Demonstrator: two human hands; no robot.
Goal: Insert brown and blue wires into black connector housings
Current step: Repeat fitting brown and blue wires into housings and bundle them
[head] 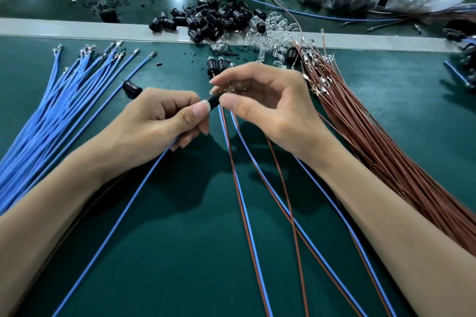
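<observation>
While L grip [154, 116] pinches blk housing [213, 101], R grip [270, 108], hold unclear, fronts loose housings [219, 18].

Two bare forearms belong to the person. The left forearm [64, 201] comes into view from 8 o'clock and the right forearm [386, 206] from 4 o'clock. Both are uncovered from the picture edge to the wrist, and both grow narrower toward the wrist. The left hand [159, 116], just at 9 o'clock of the centre, and the right hand [270, 110], at 3 o'clock of it, have slim fingers. The nails are rounded, pale and slightly glossy. The left thumbnail [199, 110] is broad, with a thin light rim at its tip.
</observation>
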